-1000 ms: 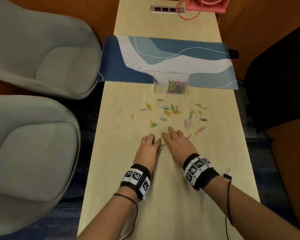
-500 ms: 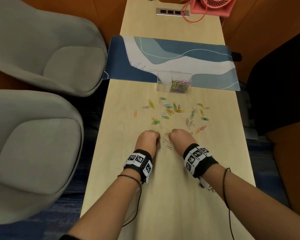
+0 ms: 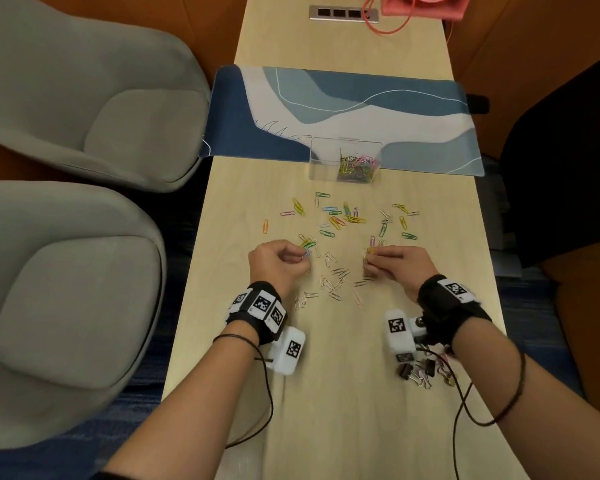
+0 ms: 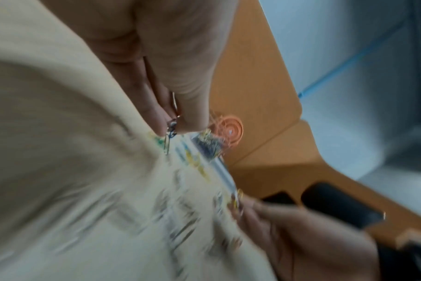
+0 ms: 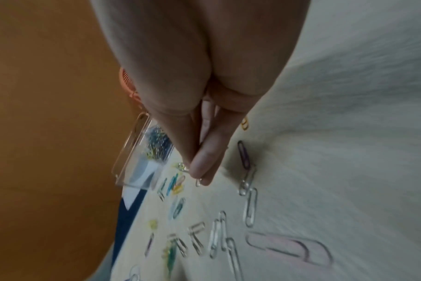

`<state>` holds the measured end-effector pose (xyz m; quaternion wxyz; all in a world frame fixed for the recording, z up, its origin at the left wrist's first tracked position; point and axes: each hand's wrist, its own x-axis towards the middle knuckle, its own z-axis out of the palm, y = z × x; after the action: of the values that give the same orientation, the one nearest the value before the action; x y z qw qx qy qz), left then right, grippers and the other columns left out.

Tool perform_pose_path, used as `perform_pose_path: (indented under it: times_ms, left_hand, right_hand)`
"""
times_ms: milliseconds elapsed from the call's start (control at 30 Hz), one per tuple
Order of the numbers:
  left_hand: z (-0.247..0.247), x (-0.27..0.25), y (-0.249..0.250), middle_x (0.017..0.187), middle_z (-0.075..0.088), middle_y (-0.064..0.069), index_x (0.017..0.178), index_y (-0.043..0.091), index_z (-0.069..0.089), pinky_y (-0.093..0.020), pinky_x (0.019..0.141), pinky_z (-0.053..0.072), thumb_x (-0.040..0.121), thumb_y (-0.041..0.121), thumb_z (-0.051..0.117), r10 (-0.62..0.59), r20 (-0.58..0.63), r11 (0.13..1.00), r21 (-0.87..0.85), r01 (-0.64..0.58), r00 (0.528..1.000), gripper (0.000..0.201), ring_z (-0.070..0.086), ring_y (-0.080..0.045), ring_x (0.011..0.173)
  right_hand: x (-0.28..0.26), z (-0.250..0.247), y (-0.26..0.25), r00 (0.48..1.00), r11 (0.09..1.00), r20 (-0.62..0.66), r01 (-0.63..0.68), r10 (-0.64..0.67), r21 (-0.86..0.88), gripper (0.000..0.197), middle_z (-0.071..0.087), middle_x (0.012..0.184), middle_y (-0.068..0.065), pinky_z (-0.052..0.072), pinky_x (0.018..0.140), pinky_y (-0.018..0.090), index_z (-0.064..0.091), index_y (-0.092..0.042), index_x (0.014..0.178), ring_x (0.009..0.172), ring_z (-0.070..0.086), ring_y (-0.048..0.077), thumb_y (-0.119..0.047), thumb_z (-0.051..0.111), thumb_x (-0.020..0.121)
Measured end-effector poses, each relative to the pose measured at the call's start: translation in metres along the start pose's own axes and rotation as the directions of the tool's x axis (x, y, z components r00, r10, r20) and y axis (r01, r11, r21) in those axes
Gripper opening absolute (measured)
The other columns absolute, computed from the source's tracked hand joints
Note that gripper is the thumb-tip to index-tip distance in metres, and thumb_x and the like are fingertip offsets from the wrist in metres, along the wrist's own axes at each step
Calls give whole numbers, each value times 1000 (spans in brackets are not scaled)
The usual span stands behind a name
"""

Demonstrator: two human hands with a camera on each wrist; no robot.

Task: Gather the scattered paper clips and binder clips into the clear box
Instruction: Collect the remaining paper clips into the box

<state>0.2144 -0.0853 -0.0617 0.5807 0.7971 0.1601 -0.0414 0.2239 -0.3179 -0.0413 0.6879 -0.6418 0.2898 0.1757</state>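
Coloured and silver paper clips lie scattered across the pale wooden table. The clear box stands at the mat's near edge with a heap of clips inside. My left hand hovers low over the table and pinches a few paper clips between thumb and fingertips. My right hand pinches paper clips at its fingertips too. Silver clips lie between the two hands. Black binder clips sit near my right wrist.
A blue and white desk mat crosses the table behind the box. A pink fan and a power strip stand at the far end. Two grey chairs flank the table's left side.
Both hands curled from flat on the table into pinches, then moved apart and lifted slightly with clips. Silver clips between them are uncovered.
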Motion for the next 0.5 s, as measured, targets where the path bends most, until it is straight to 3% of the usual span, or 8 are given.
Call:
perform_pose_path:
  times_ms: [100, 167, 267, 400, 500]
  left_hand:
    - [6, 19, 24, 77, 75, -6, 79, 6, 76, -20, 67, 57, 69, -1, 81, 6, -46, 990, -138, -13, 999, 13, 67, -7, 64]
    - [11, 37, 44, 79, 76, -5, 82, 7, 77, -21, 70, 57, 70, 2, 82, 28, -64, 981, -190, -39, 998, 14, 69, -9, 68]
    - [20, 67, 76, 80, 76, -5, 83, 8, 77, -28, 76, 60, 70, 4, 83, 76, -98, 963, -250, -98, 992, 14, 72, -17, 75]
    - [39, 108, 118, 79, 76, -5, 82, 9, 77, -31, 78, 60, 70, 6, 82, 189, -120, 947, -238, -213, 975, 13, 73, -17, 75]
    - [57, 129, 137, 81, 76, -5, 84, 7, 77, -32, 76, 61, 71, 7, 81, 244, -69, 941, -226, -253, 967, 13, 74, -20, 77]
  right_hand:
    - [2, -10, -14, 1000, 984, 12, -11, 9, 178, 23, 68, 94, 23, 59, 72, 23, 62, 13, 104, 77, 72, 24, 11, 65, 81]
    - [5, -15, -29, 1000, 971, 14, 7, -10, 239, 20, 68, 95, 21, 58, 72, 21, 63, 11, 102, 79, 72, 23, 9, 65, 82]
    - [9, -22, -57, 998, 961, 16, 60, -67, 270, 11, 68, 95, 20, 57, 74, 20, 66, 6, 95, 81, 72, 24, 8, 63, 84]
    - [17, -31, -85, 992, 954, 34, 107, -121, 279, 19, 69, 98, 20, 57, 77, 21, 65, 9, 104, 85, 72, 23, 5, 63, 85]
    - [25, -35, -99, 988, 942, 42, 126, -147, 311, 18, 69, 96, 20, 57, 77, 21, 65, 9, 103, 86, 72, 24, 5, 63, 85]
